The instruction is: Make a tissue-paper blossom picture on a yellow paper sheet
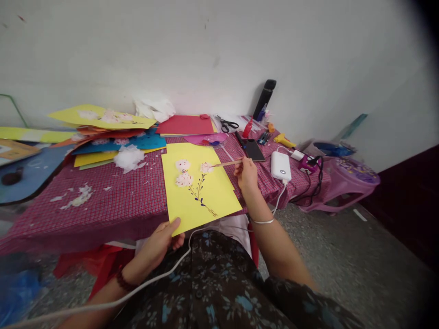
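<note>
A yellow paper sheet (pixel 197 187) lies on the checked red tablecloth (pixel 113 201), with pale pink tissue flowers and a dark painted stem on it. My left hand (pixel 161 242) pinches the sheet's near left corner, thumb on top. My right hand (pixel 246 174) is closed on a thin wooden brush (pixel 228 163), its tip touching the right-hand flower near the sheet's top edge.
Stacked coloured papers (pixel 113 137) and white tissue scraps (pixel 128 157) fill the left of the table. Scissors (pixel 228 124), a red glue bottle (pixel 247 129), a dark phone (pixel 254 150) and a white power bank (pixel 280 165) lie right. A purple stool (pixel 343 180) stands beyond.
</note>
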Demonstrator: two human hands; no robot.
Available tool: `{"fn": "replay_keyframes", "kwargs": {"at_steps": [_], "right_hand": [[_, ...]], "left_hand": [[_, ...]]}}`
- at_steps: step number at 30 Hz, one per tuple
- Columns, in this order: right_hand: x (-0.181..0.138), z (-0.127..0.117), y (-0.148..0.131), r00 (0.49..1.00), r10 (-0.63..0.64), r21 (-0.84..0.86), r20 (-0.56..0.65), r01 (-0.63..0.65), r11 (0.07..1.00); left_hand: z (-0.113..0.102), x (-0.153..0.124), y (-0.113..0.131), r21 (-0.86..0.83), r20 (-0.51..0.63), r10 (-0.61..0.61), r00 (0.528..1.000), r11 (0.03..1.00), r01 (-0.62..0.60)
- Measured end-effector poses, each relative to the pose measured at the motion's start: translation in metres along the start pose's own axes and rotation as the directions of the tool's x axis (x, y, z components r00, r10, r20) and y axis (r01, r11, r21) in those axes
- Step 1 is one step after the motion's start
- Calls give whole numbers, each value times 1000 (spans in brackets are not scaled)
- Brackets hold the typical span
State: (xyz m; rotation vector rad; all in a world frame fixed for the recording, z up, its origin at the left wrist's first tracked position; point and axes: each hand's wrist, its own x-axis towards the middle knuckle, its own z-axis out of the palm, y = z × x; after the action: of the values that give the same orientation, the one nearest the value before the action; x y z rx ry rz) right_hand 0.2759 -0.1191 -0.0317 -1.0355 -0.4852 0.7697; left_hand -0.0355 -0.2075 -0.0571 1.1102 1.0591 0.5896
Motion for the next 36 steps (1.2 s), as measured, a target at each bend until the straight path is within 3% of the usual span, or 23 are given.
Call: {"fn": "replay_keyframes", "kwargs": {"at_steps": [6, 13, 16, 21, 24, 27, 30, 36], "right_hand": [[-1, -1, -1, 996, 38, -1, 75, -38, 999], [-7, -2, -7, 950, 126, 37, 285, -143, 989], [-9, -3, -9, 937, 133, 56, 322, -159, 986], [-9, -1, -7, 961, 79, 3, 264, -83, 997], [-8, 0, -4, 987, -121, -42, 107, 126, 991], [-7, 0, -1, 965, -260, -150, 20, 260, 954], [-7, -1, 0, 965, -259, -227, 45, 262, 938], [-6, 5, 2, 989, -135, -258, 67, 148, 955]], "left_hand": [[-1, -2, 8, 11, -20, 4, 1000, 1000, -3], [-13, 1, 11, -28, -104, 53, 993, 998, -56], [-9, -3, 11, 12, -28, -7, 1000, 1000, 8], [0, -8, 13, 60, 180, -54, 982, 997, 44], [-1, -5, 10, -43, 128, -24, 991, 999, 30], [-2, 0, 7, -136, 31, -36, 999, 990, 40], [-4, 3, 3, -176, -6, -57, 998, 983, 55], [-6, 4, 2, -130, -8, -46, 999, 991, 44]]}}
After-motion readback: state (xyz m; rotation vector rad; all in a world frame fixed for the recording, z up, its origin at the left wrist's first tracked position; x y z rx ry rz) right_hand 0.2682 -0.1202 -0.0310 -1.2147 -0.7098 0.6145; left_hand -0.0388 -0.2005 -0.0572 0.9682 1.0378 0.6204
